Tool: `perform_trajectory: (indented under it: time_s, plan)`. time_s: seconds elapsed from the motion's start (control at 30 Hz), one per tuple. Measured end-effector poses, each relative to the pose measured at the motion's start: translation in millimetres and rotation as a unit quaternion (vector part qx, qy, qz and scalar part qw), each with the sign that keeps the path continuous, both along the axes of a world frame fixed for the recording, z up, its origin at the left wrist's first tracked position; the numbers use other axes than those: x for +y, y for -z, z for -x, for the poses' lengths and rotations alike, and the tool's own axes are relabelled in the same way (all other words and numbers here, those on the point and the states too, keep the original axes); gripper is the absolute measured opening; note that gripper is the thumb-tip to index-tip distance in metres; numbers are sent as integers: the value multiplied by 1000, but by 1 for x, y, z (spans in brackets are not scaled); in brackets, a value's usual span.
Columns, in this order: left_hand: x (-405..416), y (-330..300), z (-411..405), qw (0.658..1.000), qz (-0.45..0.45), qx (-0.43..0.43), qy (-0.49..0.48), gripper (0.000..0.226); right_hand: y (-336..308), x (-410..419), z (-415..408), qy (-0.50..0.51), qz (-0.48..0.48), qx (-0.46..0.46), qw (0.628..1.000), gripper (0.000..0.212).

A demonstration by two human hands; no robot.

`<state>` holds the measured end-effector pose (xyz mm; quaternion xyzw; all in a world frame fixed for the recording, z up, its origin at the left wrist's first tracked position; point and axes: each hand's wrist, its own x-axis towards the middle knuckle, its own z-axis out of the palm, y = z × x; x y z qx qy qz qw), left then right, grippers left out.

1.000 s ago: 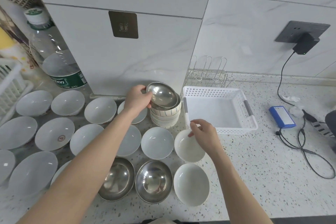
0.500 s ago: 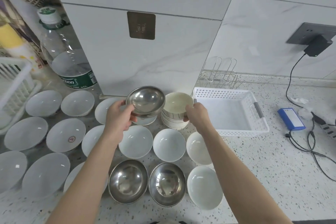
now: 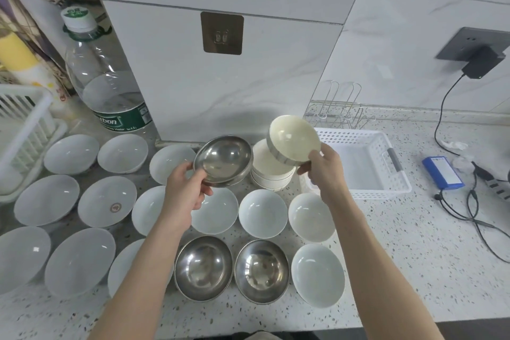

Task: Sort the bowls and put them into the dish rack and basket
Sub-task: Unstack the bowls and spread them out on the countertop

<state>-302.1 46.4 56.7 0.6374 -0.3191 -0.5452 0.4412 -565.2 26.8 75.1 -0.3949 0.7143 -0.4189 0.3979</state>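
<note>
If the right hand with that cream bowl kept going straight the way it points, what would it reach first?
Most likely the white plastic basket: the right hand holds the cream bowl tilted, up and to the right, above the stack of cream bowls. Depth is hard to judge from one view.

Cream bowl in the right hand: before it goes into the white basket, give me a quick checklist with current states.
1. Right hand grips the cream bowl: ok, fingers round its rim.
2. Bowl clear of the stack: ok, lifted and tilted.
3. White basket has room: ok, nothing visible inside.
4. Path to the basket free: ok, it sits right beside the hand.
5. Left hand steady on the steel bowl: ok, held above the counter.
6. Wire rack free: cannot tell, partly hidden.
</note>
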Motion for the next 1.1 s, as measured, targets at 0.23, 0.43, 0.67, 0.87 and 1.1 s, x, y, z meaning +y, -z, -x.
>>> perform_trajectory:
  time_s: [0.23,0.43,0.67,0.87,1.1]
  plan:
    - [17,7,36,998,-10,-1,59,14,3,81,67,167,85,-81,979,32]
    - [35,11,81,992,-34,16,117,18,40,139,129,193,-2,-11,981,38]
    - [42,12,138,995,-36,-14,90,27,77,147,160,53,-128,56,989,50]
    - [60,23,177,997,-56,-7,59,26,93,135,179,-41,-126,35,991,52]
    - [82,30,194,996,-68,-25,55,26,101,126,186,-95,-121,36,987,49]
